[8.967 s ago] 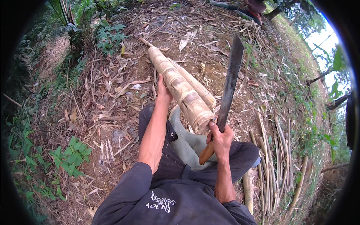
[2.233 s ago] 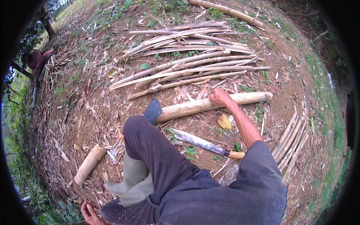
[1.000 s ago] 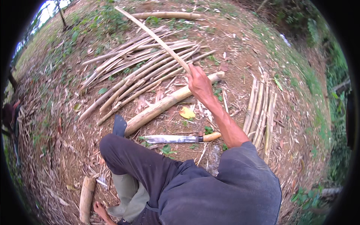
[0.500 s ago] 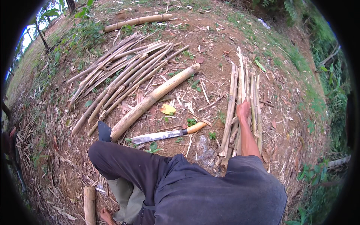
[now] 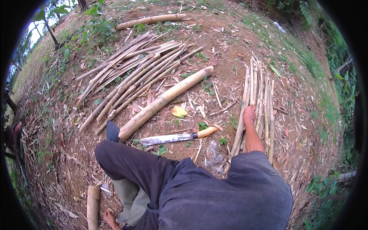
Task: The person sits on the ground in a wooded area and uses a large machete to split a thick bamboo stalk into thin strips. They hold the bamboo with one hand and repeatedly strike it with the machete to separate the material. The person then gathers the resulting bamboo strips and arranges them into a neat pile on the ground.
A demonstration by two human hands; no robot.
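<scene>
Right hand point(image 5: 249, 115) rests on bamboo strips point(image 5: 266, 107), left hand point(image 5: 110, 219) near boot point(image 5: 140, 203) (both grips unclear).

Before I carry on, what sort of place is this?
Outdoors, probably a makeshift work spot in a wooded clearing: cut poles lie beside the right hand, a machete rests on littered soil, and leafy undergrowth lines the right edge.

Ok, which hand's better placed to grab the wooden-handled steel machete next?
Likely the right hand, at the thin tan bamboo strips, nearer the machete handle; the left hand is farther, near a short tan log.
</scene>
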